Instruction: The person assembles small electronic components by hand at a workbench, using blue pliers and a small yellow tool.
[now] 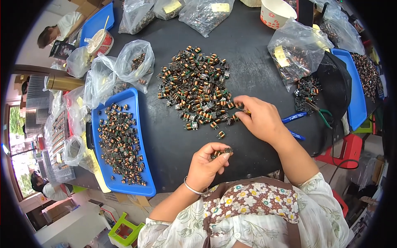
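Centrally, left hand point(205, 165) fingers clamped small coil parts point(219, 153); right hand point(261, 118) fingers pinched a coil point(239, 105) at the pile's point(194, 89) lower-right edge, bare desk point(173, 140) between.

This is a small electronics assembly workshop. A dark table point(248, 53) carries a heap of copper-wound coils point(194, 87), blue sorting trays point(142, 136) and bagged parts point(297, 49). Another worker point(56, 31) sits at far left.

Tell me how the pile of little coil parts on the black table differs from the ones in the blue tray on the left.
The pile on the table lies loose on the bare black table, while the parts in the blue tray sit inside a rim. The table pile is heaped and roughly round; the tray's parts spread in a long, thinner band. The right hand reaches the table pile's edge; no hand touches the tray. Both hold the same small copper-wound parts; the left hand holds a few.
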Demonstrator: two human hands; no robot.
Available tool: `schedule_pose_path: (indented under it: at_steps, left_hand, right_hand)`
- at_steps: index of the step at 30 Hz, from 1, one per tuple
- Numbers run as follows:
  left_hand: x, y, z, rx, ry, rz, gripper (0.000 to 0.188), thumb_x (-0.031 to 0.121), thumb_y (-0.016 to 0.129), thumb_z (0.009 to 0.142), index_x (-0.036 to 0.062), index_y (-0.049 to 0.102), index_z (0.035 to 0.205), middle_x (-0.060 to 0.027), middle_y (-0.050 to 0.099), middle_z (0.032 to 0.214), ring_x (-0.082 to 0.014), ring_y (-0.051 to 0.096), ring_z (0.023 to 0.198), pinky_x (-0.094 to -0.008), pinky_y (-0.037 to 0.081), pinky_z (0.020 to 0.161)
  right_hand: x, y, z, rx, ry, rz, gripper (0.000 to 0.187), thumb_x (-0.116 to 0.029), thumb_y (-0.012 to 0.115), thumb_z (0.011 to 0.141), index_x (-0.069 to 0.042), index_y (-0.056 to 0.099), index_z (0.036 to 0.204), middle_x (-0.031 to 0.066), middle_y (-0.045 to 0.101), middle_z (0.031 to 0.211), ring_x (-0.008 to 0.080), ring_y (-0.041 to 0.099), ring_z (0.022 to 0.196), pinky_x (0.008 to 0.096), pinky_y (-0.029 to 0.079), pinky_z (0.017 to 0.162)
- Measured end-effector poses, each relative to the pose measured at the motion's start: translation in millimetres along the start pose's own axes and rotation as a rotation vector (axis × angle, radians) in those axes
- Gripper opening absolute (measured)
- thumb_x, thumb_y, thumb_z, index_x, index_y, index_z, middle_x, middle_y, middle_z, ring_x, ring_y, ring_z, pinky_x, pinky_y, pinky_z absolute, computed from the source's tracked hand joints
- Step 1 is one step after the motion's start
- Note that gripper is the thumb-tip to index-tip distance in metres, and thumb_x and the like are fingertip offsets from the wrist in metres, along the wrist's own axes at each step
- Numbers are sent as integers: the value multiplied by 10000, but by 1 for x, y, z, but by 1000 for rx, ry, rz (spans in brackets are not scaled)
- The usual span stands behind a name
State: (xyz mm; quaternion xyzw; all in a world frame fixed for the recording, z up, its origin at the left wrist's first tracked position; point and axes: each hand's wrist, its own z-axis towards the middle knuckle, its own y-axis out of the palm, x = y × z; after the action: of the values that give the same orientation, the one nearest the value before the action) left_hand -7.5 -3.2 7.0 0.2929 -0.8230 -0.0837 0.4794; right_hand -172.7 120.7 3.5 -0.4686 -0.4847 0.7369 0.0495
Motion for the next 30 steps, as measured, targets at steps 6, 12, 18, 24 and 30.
schedule_pose_path:
  at_steps: [6, 12, 18, 24, 30]
  left_hand:
    - [0, -1, -3, 1, 18, 11, 152, 0, 558, 824, 3, 541, 976, -91, 602, 890, -95, 548, 656, -185, 431, 475]
    - [-1, -4, -3, -22, -12, -49, 142, 15, 562, 828, 7, 544, 968, -91, 603, 895, -98, 554, 665, -187, 438, 480]
    - [1, -4, -1, -57, -43, -107, 141, 47, 574, 831, 7, 545, 962, -100, 602, 905, -102, 556, 671, -190, 447, 488]
    - [3, -5, -2, -67, -50, -129, 144, 48, 576, 830, 2, 545, 962, -105, 601, 915, -101, 556, 671, -194, 451, 494]
    - [4, -5, -3, -38, -19, -70, 140, 33, 566, 829, 4, 544, 965, -102, 600, 924, -99, 555, 677, -193, 451, 505]
  right_hand:
    - [1, -5, -6, -166, -54, 70, 214, -107, 643, 730, -65, 581, 930, 107, 604, 810, 265, 602, 697, 351, 466, 616]
    - [-4, -7, -17, -185, -126, 142, 208, -128, 683, 695, -64, 579, 863, 87, 589, 776, 251, 600, 685, 331, 469, 599]
    - [-9, 2, -19, -130, -164, -74, 207, -132, 686, 685, -107, 606, 874, 52, 568, 772, 246, 593, 670, 349, 471, 566]
    - [-6, -2, -19, -241, -137, 20, 168, -142, 656, 716, -79, 589, 857, 66, 565, 801, 258, 591, 703, 359, 473, 604]
    - [-9, -8, -18, -246, -139, 217, 163, -86, 653, 706, -51, 602, 857, 73, 576, 788, 232, 586, 633, 321, 460, 558]
